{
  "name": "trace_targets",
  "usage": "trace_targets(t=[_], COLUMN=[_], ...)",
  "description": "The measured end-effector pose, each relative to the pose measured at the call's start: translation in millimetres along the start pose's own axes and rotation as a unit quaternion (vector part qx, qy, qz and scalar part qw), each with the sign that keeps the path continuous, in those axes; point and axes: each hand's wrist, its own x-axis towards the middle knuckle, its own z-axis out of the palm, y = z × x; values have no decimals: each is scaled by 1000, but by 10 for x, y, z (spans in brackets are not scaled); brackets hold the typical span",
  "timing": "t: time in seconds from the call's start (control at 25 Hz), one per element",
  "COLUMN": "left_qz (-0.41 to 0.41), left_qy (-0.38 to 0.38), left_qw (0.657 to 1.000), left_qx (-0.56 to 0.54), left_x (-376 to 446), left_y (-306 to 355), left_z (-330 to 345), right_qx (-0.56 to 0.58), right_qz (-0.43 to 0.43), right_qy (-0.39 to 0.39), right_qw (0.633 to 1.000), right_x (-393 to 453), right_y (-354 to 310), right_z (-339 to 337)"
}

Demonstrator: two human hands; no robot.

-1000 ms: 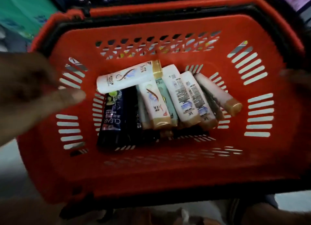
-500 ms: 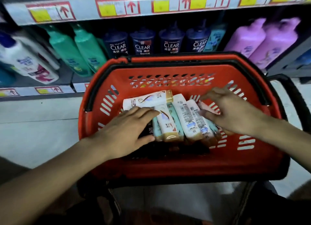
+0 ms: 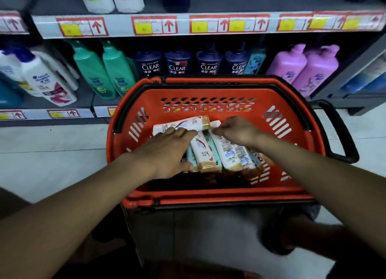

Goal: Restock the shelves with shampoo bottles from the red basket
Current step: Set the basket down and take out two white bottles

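Note:
The red basket stands in front of the shelves and holds several shampoo bottles lying flat. A white gold-capped bottle lies crosswise at the back. Beside it are another white gold-capped bottle, a teal one and a white bottle with its back label up. My left hand lies over the left bottles with straight fingers that reach the crosswise bottle; what is under the palm is hidden. My right hand has its fingers curled round the far end of the back-label bottle.
The lower shelf behind the basket carries dark blue CLEAR bottles, green bottles, purple bottles and white bottles. A price-tag strip edges the shelf above. The basket's black handle sticks out to the right over pale floor.
The view rose from close over the basket to take in the shelves. Both hands came into the basket; my right hand shifted left from the rightmost bottles onto the back-label bottle's end.

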Motion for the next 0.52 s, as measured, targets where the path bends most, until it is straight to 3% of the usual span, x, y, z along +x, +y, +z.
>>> trace_targets(t=[0.12,0.24,0.36,0.52], left_qz=[-34,-34,-48,-50], left_qy=[67,126,124,88], left_qw=[996,990,989,994], left_qx=[-52,-47,-61,-48], left_x=[-86,-194,-115,63], left_y=[-38,-124,-191,-283], left_z=[-53,-79,-126,-141], right_qx=[165,295,302,305], right_qz=[34,84,97,80], right_qy=[32,87,108,78], right_qw=[985,948,942,946], right_x=[396,685,840,893], right_y=[20,42,-27,-116], right_z=[233,343,424,507])
